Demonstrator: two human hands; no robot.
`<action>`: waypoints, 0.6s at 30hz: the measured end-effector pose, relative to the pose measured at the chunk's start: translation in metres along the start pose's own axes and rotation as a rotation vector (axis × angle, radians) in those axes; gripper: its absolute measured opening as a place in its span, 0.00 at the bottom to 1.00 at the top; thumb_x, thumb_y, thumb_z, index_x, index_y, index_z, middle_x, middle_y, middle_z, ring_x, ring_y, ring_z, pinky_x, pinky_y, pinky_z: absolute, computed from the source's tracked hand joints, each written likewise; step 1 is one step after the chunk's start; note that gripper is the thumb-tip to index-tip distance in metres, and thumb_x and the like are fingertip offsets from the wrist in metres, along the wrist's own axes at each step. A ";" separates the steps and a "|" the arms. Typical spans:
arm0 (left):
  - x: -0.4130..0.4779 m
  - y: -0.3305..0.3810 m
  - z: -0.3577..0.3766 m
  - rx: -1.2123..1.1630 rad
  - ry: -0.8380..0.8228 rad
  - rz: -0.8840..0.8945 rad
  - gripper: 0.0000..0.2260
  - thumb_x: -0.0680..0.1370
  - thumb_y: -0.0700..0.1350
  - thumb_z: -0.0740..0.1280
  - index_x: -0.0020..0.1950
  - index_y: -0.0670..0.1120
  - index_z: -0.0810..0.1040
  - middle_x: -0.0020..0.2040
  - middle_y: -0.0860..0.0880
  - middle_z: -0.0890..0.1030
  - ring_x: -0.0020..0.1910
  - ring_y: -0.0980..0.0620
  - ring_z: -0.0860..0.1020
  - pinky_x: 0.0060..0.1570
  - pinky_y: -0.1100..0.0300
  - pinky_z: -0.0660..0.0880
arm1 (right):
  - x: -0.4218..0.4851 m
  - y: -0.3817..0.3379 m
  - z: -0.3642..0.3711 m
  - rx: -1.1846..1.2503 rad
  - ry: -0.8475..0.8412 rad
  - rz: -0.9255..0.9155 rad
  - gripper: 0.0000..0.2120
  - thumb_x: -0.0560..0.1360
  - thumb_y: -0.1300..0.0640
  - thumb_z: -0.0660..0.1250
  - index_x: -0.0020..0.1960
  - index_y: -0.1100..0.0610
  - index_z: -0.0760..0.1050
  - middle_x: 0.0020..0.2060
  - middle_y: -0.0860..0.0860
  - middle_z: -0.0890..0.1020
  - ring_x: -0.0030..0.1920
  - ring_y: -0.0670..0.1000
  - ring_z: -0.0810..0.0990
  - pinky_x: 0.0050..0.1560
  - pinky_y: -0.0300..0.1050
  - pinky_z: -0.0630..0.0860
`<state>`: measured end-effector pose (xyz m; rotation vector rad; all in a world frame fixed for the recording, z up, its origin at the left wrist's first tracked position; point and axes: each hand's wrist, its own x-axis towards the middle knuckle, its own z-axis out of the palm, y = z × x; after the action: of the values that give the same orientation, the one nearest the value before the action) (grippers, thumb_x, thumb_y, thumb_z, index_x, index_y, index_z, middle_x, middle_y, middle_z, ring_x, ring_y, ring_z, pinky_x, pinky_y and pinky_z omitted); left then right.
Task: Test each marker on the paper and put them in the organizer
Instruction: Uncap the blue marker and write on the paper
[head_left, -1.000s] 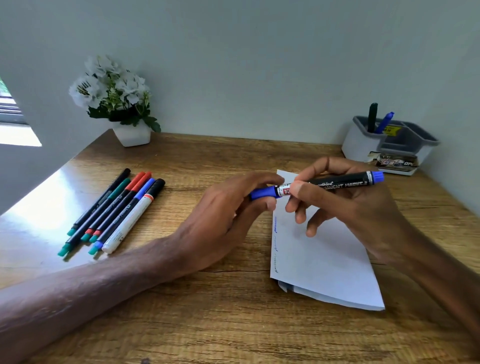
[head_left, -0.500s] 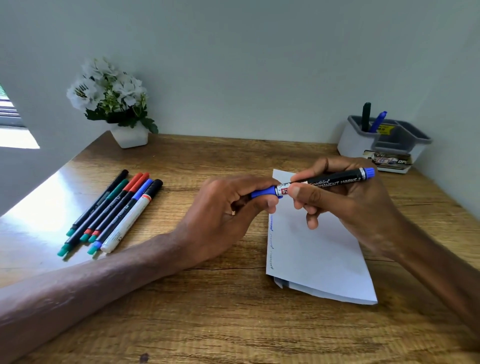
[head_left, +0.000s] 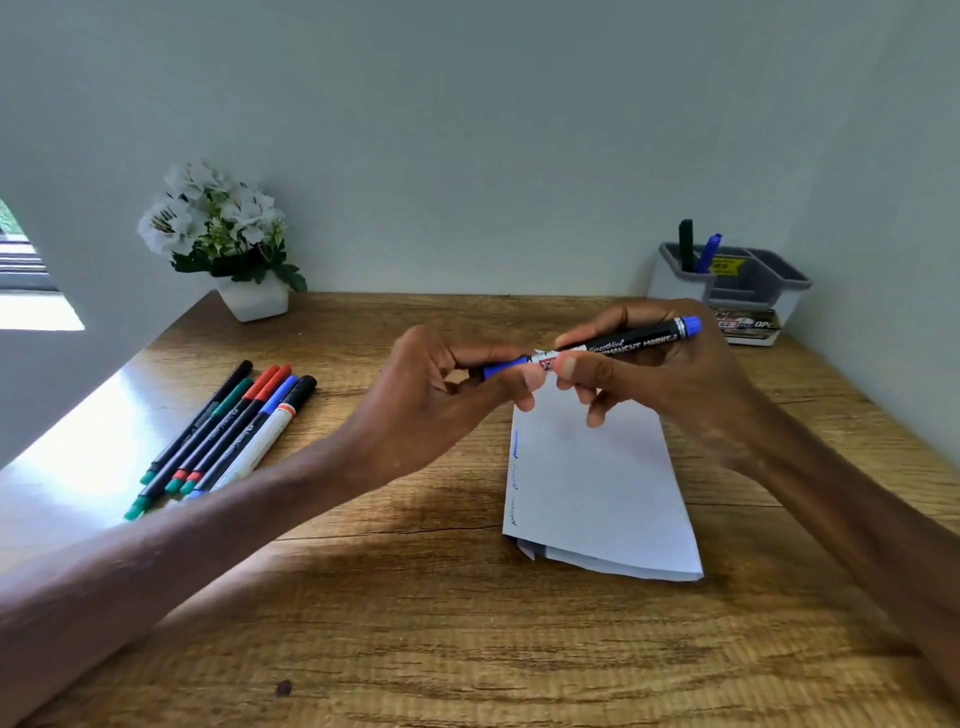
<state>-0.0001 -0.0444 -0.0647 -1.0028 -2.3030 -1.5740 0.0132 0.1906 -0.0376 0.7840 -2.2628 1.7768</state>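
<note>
A black permanent marker (head_left: 631, 341) with a blue end lies level above the folded white paper (head_left: 592, 493). My right hand (head_left: 660, 374) grips its barrel. My left hand (head_left: 441, 405) pinches its blue cap (head_left: 501, 368), which sits on the marker. Short ink squiggles run down the paper's left edge. Several more markers (head_left: 228, 431) lie side by side on the wooden table at the left. The grey-and-white organizer (head_left: 769, 291) stands at the back right with two markers upright in its left compartment.
A white pot of white flowers (head_left: 228, 244) stands at the back left by the wall. A small flat box (head_left: 748, 327) lies in front of the organizer. Walls close in the table (head_left: 415, 623) at the back and right.
Both hands and the marker have stayed together over the paper's top end. The view has shifted slightly. The cap remains on the marker.
</note>
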 end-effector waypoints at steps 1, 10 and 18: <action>0.002 0.001 -0.001 0.029 0.026 -0.002 0.11 0.77 0.54 0.72 0.53 0.50 0.88 0.39 0.47 0.86 0.29 0.38 0.74 0.25 0.48 0.69 | 0.001 0.000 -0.002 -0.011 0.008 0.018 0.13 0.71 0.61 0.76 0.55 0.62 0.84 0.43 0.57 0.88 0.38 0.56 0.86 0.34 0.47 0.84; 0.043 0.016 -0.006 0.087 0.177 0.076 0.08 0.73 0.54 0.78 0.49 0.53 0.88 0.39 0.46 0.85 0.38 0.37 0.77 0.38 0.40 0.78 | 0.006 0.008 -0.031 -0.516 0.128 -0.155 0.15 0.73 0.56 0.78 0.59 0.53 0.85 0.51 0.45 0.88 0.50 0.42 0.86 0.53 0.37 0.80; 0.112 0.020 0.033 0.308 0.081 0.211 0.14 0.80 0.58 0.68 0.49 0.49 0.86 0.42 0.55 0.86 0.42 0.56 0.82 0.37 0.70 0.72 | 0.012 0.006 -0.051 -0.699 0.423 -0.160 0.14 0.78 0.57 0.72 0.63 0.54 0.80 0.50 0.46 0.85 0.48 0.43 0.83 0.49 0.36 0.81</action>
<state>-0.0655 0.0365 -0.0079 -1.0401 -2.2120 -1.1174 -0.0100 0.2357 -0.0230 0.3846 -2.2048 0.8594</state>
